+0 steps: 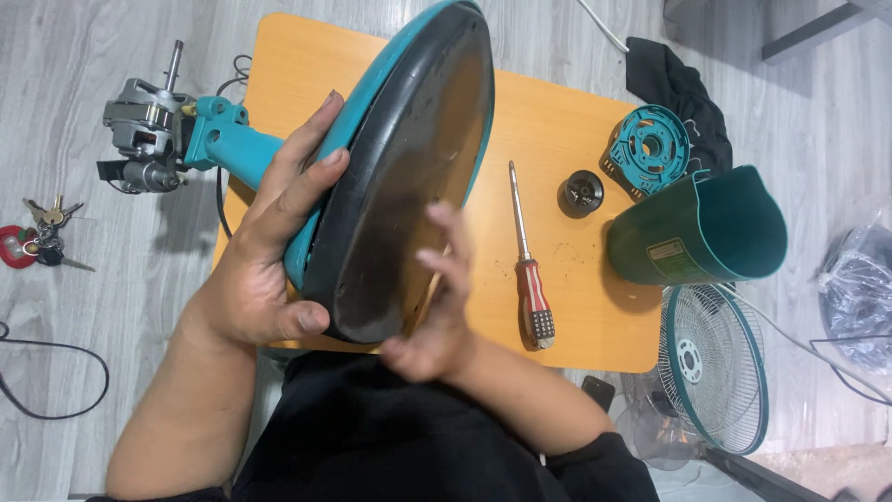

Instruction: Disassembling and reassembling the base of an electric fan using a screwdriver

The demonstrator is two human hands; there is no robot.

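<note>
The fan base [409,177], teal with a black underside, stands tilted on edge over the orange table [557,121] at the frame's centre, its stem and bare motor [144,125] pointing to the upper left. A pale rectangular label sits on the teal cover [697,232] at the right. My left hand [265,260] wraps the base's left rim, fingers curled. My right hand [437,307] is blurred, fingers loosely spread against the underside, beside the red-handled screwdriver [530,265].
</note>
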